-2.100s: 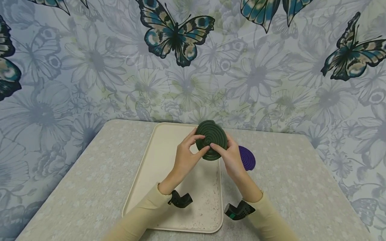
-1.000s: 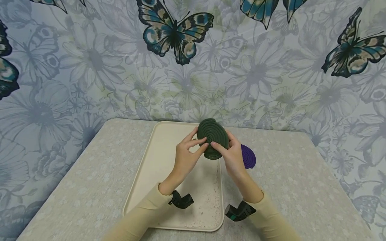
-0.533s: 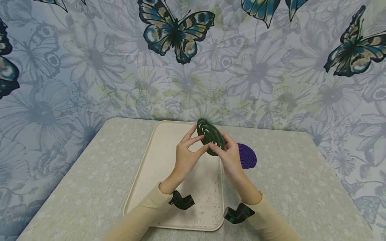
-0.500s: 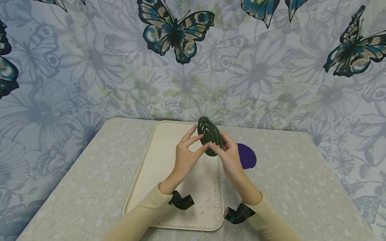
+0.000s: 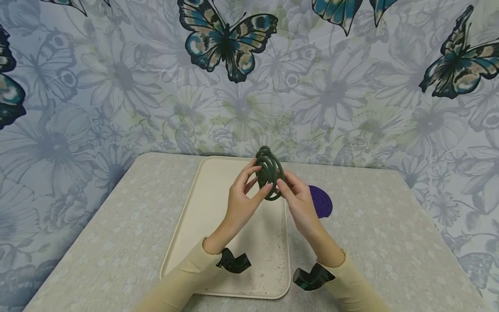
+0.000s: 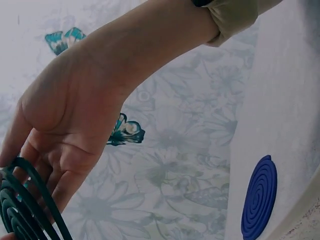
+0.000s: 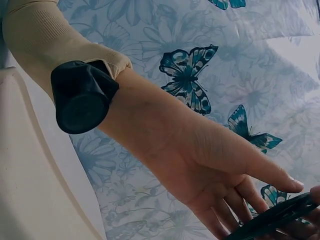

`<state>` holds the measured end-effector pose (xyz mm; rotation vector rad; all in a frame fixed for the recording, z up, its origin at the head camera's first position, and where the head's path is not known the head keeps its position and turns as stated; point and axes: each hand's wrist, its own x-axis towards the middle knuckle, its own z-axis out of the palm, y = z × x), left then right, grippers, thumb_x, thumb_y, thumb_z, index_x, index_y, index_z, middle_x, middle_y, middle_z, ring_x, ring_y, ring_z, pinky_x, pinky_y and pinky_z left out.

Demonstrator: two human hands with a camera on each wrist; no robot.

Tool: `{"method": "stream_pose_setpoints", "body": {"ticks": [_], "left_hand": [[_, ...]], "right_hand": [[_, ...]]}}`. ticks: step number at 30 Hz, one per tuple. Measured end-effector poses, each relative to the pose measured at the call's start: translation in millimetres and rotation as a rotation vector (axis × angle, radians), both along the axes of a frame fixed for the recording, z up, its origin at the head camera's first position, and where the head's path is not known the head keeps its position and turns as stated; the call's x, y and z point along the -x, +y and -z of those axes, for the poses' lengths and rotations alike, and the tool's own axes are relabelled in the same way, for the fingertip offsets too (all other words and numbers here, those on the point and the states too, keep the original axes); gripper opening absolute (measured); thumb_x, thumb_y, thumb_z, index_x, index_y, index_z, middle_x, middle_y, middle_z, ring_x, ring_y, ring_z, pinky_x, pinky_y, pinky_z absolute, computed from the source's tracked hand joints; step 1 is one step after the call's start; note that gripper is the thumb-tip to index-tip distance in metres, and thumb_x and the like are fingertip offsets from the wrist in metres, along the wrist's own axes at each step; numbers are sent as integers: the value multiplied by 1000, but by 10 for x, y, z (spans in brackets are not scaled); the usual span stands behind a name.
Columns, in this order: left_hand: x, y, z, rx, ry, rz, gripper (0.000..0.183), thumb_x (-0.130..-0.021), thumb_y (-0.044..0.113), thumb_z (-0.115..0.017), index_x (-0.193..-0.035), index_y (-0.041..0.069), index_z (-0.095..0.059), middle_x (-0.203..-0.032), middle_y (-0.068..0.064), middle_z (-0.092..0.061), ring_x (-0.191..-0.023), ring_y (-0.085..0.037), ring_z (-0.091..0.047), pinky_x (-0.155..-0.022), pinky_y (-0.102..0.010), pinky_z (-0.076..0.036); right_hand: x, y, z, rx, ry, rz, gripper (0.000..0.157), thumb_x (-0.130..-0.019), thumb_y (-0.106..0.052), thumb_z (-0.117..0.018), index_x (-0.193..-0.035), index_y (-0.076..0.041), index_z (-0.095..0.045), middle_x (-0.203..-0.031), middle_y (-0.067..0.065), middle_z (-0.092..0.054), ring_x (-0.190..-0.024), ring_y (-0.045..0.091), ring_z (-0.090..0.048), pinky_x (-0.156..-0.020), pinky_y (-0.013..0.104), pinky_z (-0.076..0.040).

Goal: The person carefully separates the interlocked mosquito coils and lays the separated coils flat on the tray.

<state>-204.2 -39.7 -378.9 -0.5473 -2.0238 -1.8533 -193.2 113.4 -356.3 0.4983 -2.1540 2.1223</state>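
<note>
In the head view a dark green spiral coil (image 5: 267, 171) is raised over the far right part of the cream tray (image 5: 223, 216), its rings spread apart. My left hand (image 5: 240, 193) pinches its left side, thumb low and fingers along the edge. On the other side, my right hand (image 5: 298, 199) holds the outer ring between thumb and fingers. Several rings (image 6: 30, 200) stand separated at the lower left of the left wrist view. The coil is seen nearly edge-on in the right wrist view. A flat purple spiral coil (image 5: 321, 202) lies on the table, right of the tray.
The tray stands on a pale patterned table (image 5: 366, 229) and bears small dark specks near its right and front edges. Behind the table rises a wall (image 5: 249, 112) with flowers and butterflies. Black camera mounts (image 5: 235, 262) sit on both wrists.
The green coil was a compact disc facing me. It has since been turned aside and its rings have opened out, the outer one standing off. My right hand's thumb has moved away from the left thumb.
</note>
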Motion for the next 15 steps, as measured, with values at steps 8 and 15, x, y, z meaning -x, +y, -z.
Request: {"method": "stream_pose_setpoints", "body": {"ticks": [8,15], "left_hand": [[-9,2,-21,-7,27,15,74,-77,11,-79,-137,7,-38,-145,-7,-41,-138,-21,-40,-108,-35,-43],[-16,-61,-87,27,108,7,49,-77,6,-77,-123,3,-61,-143,-15,-47,-133,-28,-47,-99,-35,-50]], "right_hand": [[-59,10,-35,2,71,-17,34,-96,-9,-53,-128,2,-53,-112,6,-65,-99,9,-63,-86,22,-52],[-44,79,-61,12,135,50,31,-97,-8,-52,-125,4,-56,-111,-14,-65,-100,6,-63,-81,21,-53]]}}
